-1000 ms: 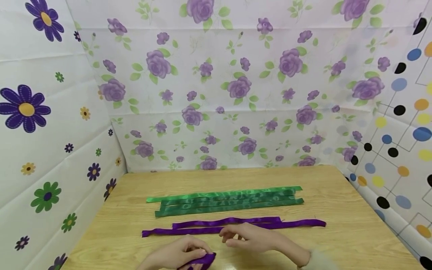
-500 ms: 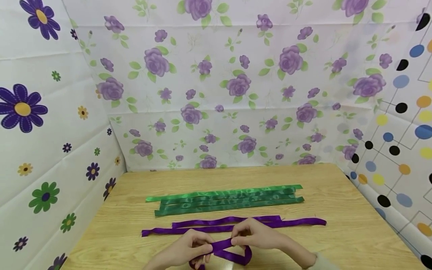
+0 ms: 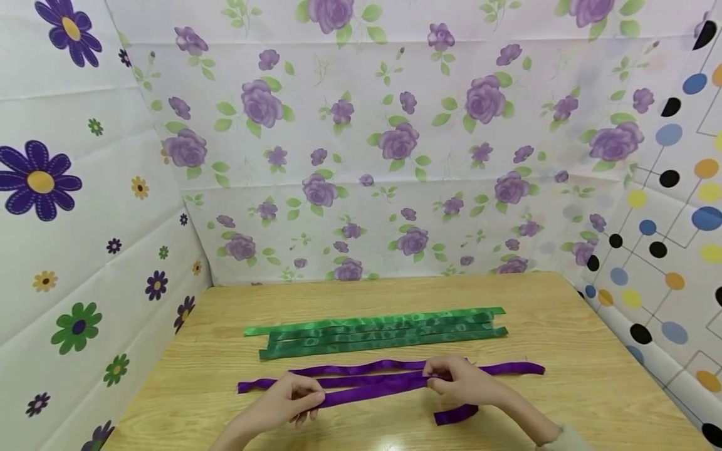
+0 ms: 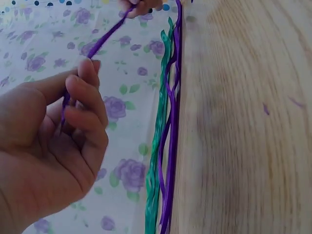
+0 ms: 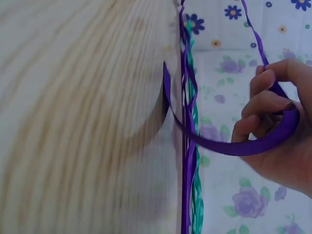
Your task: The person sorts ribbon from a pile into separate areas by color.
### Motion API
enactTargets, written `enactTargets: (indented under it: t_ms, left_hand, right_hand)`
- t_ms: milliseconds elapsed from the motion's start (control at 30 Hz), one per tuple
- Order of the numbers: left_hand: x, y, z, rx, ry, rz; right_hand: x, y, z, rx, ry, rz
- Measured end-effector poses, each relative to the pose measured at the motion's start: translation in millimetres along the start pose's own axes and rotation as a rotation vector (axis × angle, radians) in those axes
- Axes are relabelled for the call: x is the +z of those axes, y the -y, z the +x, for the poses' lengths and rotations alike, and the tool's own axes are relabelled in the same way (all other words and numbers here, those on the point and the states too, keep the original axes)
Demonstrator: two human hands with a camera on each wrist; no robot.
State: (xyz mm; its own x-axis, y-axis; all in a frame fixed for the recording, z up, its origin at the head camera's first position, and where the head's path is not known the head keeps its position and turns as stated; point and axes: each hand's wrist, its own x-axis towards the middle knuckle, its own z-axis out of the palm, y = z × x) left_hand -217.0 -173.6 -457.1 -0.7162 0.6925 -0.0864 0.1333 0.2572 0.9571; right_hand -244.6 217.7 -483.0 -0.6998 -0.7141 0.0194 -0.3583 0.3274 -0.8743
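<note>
A purple ribbon (image 3: 372, 391) is stretched between both hands, above the near part of the table. My left hand (image 3: 284, 401) pinches it toward its left end, and a short tail shows inside the curled fingers in the left wrist view. My right hand (image 3: 465, 381) pinches it further right. From there the loose end curves down and back, as the curled ribbon tail (image 5: 234, 147) in the right wrist view shows. Just behind the held ribbon lie two more purple ribbons (image 3: 513, 368), partly covered by the right hand and the held ribbon.
Several green ribbons (image 3: 389, 332) lie side by side across the wooden table (image 3: 192, 376), behind the purple ones. A rose-patterned cloth (image 3: 366, 219) hangs along the back edge. Patterned cloths also stand at the left and right sides.
The ribbon was bunched in the left hand, with the right hand empty. The right hand then took hold of it, and the hands moved apart, drawing it out straight.
</note>
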Motion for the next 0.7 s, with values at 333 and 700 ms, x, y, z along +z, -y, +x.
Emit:
enactTargets:
  t_ms: [333,700]
  left_hand:
    - [-7.6,19.2,-3.2,-0.222,-0.21,0.16]
    - [-21.6,28.0,-15.2,-0.328,-0.293,0.329]
  right_hand:
    - [-14.1,-17.3,-22.5,0.283,-0.103,-0.17]
    - [-28.5,-30.2,-44.6,0.377,-0.159,-0.248]
